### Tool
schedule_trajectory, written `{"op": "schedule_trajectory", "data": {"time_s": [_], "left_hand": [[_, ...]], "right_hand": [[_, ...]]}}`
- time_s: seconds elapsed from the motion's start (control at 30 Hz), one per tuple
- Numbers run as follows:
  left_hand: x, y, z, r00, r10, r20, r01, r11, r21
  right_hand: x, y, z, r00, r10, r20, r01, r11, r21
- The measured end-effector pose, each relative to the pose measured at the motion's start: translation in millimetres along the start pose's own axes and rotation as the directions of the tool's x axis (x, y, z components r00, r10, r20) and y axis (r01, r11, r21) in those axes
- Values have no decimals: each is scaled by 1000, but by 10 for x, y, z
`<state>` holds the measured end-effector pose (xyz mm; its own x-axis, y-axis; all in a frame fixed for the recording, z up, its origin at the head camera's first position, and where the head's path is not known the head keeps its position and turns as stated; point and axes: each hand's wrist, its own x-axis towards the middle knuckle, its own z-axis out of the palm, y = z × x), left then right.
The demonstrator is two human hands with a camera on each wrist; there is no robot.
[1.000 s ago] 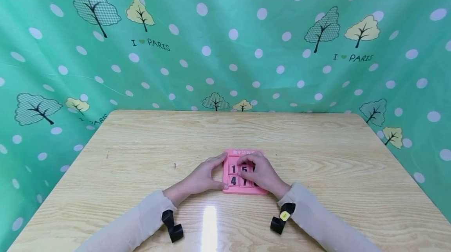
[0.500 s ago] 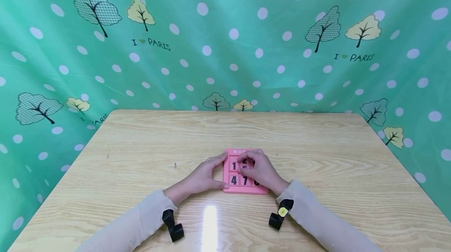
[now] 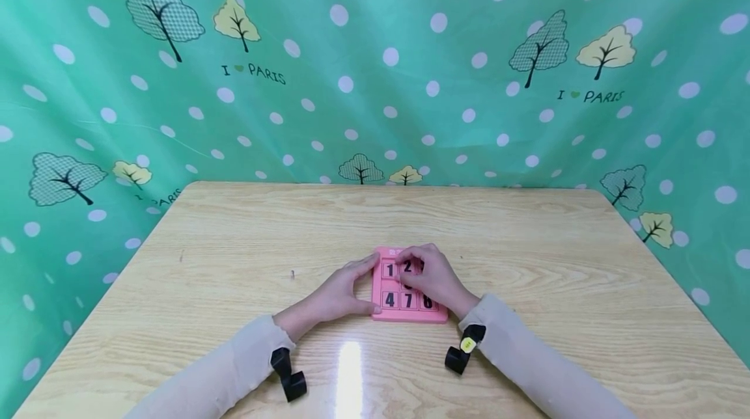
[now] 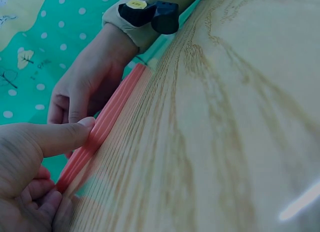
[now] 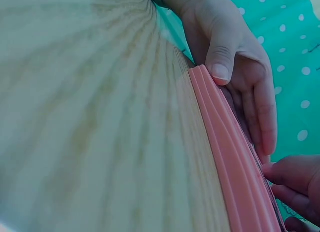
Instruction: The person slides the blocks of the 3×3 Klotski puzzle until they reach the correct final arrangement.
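Note:
A pink number slide puzzle lies on the table, with tiles marked 1, 2, 4, 7 and 8 readable. The left hand grips its left side, thumb near the bottom corner and fingers near the top corner. In the left wrist view, the left thumb presses on the pink rim. Over the upper right of the puzzle is the right hand, its bent index finger and thumb touching around the tile 1 and the tile 2. That hand hides several right-hand tiles. A gap shows below tile 1.
The wooden table spreads out on all sides of the puzzle. A green dotted curtain with printed trees hangs behind its far edge. Each wrist wears a black strap camera, such as the left wrist camera.
Tile 1 has moved up from the middle row to the top row. The right hand has shifted slightly upward, and tile 2 has come into sight. The left hand stays in its hold.

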<state>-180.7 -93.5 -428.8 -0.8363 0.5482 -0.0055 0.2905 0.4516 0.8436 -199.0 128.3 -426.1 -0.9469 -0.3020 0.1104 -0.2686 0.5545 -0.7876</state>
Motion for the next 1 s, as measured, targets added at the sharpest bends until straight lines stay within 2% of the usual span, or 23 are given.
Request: {"op": "schedule_trajectory", "data": {"time_s": [0.43, 0.7, 1.0], "left_hand": [[-13, 5, 5, 1000, 4, -5, -4, 1000, -9], [-5, -34, 12, 1000, -2, -5, 2, 1000, 10], [4, -52, 17, 1000, 10, -12, -10, 1000, 14]], "right_hand": [[77, 3, 20, 998, 65, -21, -65, 998, 16], [77, 3, 22, 997, 77, -25, -77, 997, 7], [-21, -37, -36, 996, 82, -42, -80, 995, 52]]}}
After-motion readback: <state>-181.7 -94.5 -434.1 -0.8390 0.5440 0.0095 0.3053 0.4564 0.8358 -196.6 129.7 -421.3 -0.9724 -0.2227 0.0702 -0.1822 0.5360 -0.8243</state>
